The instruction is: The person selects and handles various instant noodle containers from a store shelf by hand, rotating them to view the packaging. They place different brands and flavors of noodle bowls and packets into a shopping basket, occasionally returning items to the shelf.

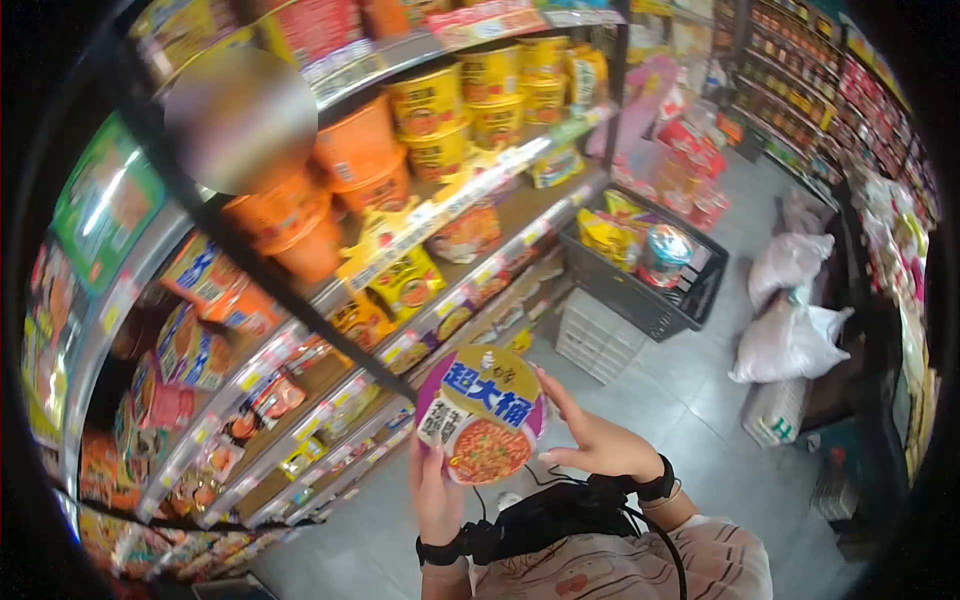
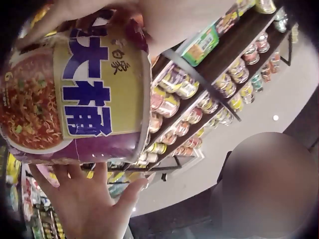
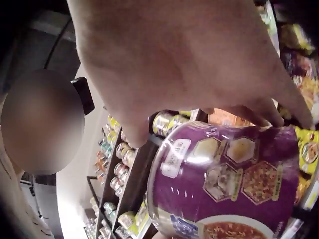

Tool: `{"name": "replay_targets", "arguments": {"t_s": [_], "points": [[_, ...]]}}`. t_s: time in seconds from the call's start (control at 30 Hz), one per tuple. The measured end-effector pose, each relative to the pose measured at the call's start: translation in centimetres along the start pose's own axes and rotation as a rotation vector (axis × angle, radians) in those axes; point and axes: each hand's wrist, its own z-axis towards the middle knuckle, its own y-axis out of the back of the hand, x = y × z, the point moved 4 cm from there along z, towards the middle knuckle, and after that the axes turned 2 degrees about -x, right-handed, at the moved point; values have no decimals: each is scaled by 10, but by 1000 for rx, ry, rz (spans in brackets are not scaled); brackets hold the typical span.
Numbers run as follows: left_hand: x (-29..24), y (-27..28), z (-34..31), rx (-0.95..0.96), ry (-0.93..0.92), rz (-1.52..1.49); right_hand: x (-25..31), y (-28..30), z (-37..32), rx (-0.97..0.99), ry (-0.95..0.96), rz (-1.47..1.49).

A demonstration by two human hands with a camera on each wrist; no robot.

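Observation:
A big purple-and-gold instant noodle tub (image 1: pixel 487 415) is held up in front of the body, its label and noodle picture facing the head camera. My left hand (image 1: pixel 437 495) grips the tub at its left side, thumb across the front. On the other side my right hand (image 1: pixel 605 445) rests against the tub with fairly straight fingers, its thumb standing apart. The left wrist view shows the right hand (image 2: pixel 84 201) with fingertips at the tub's side. In the right wrist view, the palm of the right hand (image 3: pixel 179 64) spans over the purple wall of the tub (image 3: pixel 224 169).
Shelves of noodle tubs and packets (image 1: pixel 430 110) rise at the left, with orange tubs (image 1: pixel 360 150) among them. Ahead, a dark shopping basket (image 1: pixel 660 300) holding yellow packets stands on a light crate (image 1: pixel 600 335). White plastic bags (image 1: pixel 795 340) lie to the right on the tiled floor (image 1: pixel 690 430).

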Motion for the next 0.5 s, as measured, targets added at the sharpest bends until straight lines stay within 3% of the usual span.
{"name": "replay_targets", "arguments": {"t_s": [0.13, 0.17, 0.3, 0.4, 0.5], "points": [[54, -63, 22, 225, 229, 63, -22, 60, -33, -241, -154, -27], [68, -74, 28, 231, 305, 152, -32, 78, -41, -227, -279, 83], [125, -134, 65, 396, 414, 415, -82, 159, -65, -308, -374, 180], [177, -187, 99, 491, 419, 542, -135, 227, -76, -404, -332, 146], [232, -242, 143, 532, 491, 529, -180, 296, -76, -448, -385, 326]]}}
